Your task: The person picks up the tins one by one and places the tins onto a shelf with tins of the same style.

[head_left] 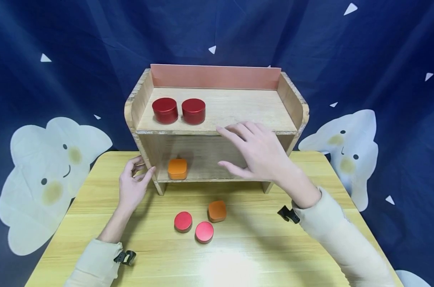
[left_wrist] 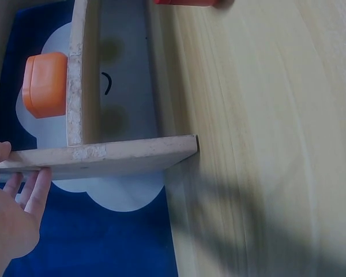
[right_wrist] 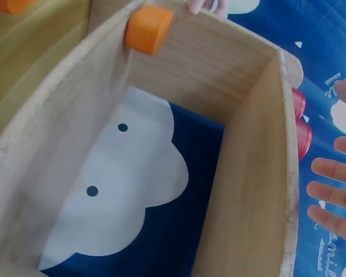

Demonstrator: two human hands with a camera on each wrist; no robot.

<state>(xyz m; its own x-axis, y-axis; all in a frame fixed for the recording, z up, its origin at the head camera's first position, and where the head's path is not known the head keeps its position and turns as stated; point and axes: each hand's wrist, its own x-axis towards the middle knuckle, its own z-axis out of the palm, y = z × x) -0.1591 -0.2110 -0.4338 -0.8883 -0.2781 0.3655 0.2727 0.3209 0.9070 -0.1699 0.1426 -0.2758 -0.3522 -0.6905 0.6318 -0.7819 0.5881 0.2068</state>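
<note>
A small two-level wooden shelf point(head_left: 245, 105) stands at the back of the table. My left hand point(head_left: 132, 187) pinches the front edge of its left side panel point(left_wrist: 121, 156), thumb on one face and fingers on the other. My right hand point(head_left: 258, 153) hovers before the upper board, empty, with its fingers point(right_wrist: 334, 171) spread. Two dark red round tins point(head_left: 165, 111) point(head_left: 193, 111) sit side by side on the left of the top level. An orange rounded-square tin point(head_left: 177, 169) rests at the left of the lower level.
On the table point(head_left: 95, 215) before the shelf lie two smaller red round tins point(head_left: 183, 221) point(head_left: 204, 232) and another orange tin point(head_left: 217, 211). A pink strip point(head_left: 217, 76) backs the top level. Behind hangs a dark blue cloth point(head_left: 77, 36) with clouds.
</note>
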